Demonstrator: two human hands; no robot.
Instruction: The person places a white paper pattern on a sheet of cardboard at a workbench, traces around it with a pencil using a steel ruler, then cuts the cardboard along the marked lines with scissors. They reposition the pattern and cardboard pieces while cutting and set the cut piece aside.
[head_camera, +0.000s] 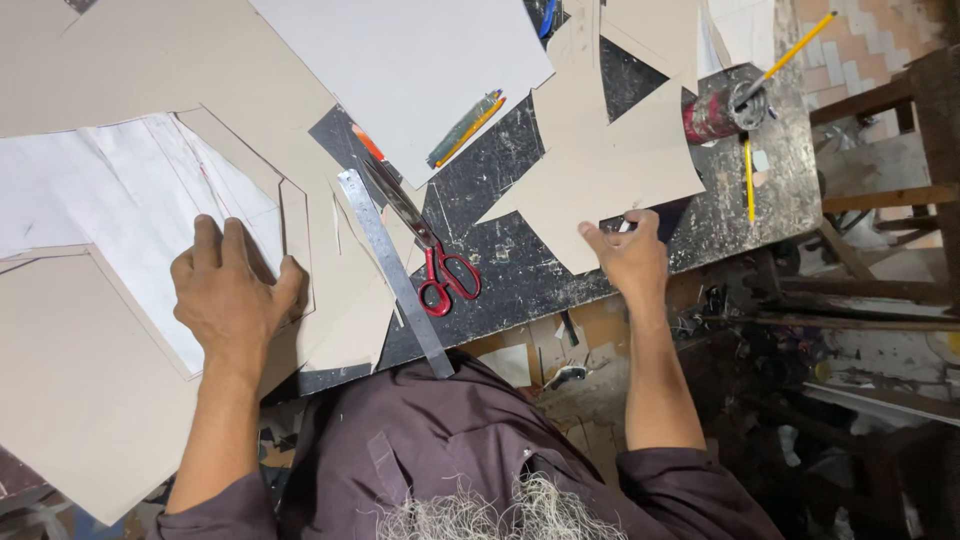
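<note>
My left hand (228, 290) lies flat, palm down, on white paper (120, 190) and a cut cardboard pattern piece (295, 240) at the left of the dark worktable (520, 270). My right hand (628, 255) rests at the table's near edge, fingers curled on a small object that I cannot make out, touching the lower edge of a beige cardboard cut-out (600, 165). Between the hands lie red-handled scissors (430, 255) and a steel ruler (395, 270), angled toward my body.
A large white sheet (410, 60) carries two pencils (465, 130). A red tin (715, 115) holding a yellow pencil stands at the far right, another yellow pencil (748, 180) beside it. Big cardboard sheets (80, 400) overhang the left edge. Cluttered floor lies to the right.
</note>
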